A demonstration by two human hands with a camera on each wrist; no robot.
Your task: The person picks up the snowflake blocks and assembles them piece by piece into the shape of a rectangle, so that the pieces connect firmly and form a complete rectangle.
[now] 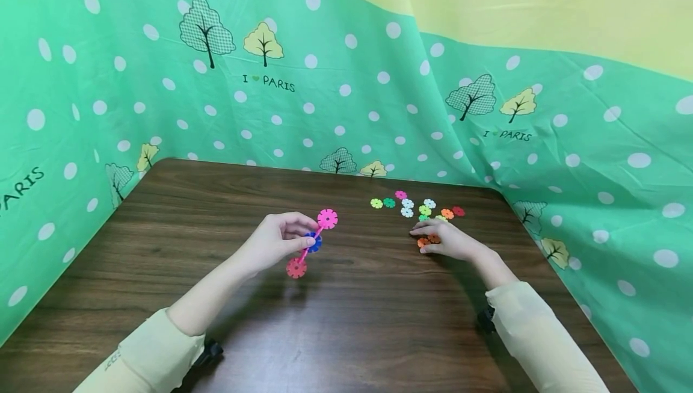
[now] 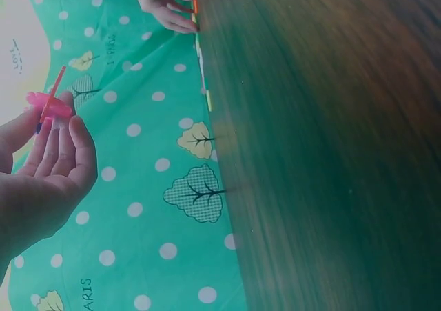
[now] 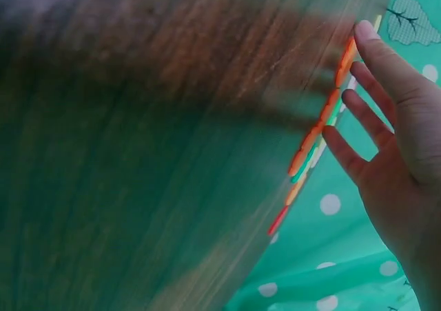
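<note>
In the head view my left hand [image 1: 277, 238] pinches a small linked chain of notched plastic discs above the table. A pink disc [image 1: 327, 219] tops the chain, a blue disc [image 1: 314, 242] sits by the fingertips, and a coral-red disc [image 1: 296, 268] hangs lowest. Between them runs another pink disc seen edge-on. My right hand [image 1: 453, 241] is low over the table at the right, thumb and fingers spread around orange discs [image 1: 423, 242]. In the right wrist view these orange discs [image 3: 322, 121] lie flat beside the fingertips, and none is gripped.
Loose discs lie just beyond the right hand, among them yellow-green [image 1: 376, 203], green [image 1: 389, 203], pink [image 1: 400, 194], white [image 1: 407, 212] and red [image 1: 459, 211] ones. The dark wooden table [image 1: 346, 333] meets a green dotted curtain [image 1: 346, 110] at its back and sides.
</note>
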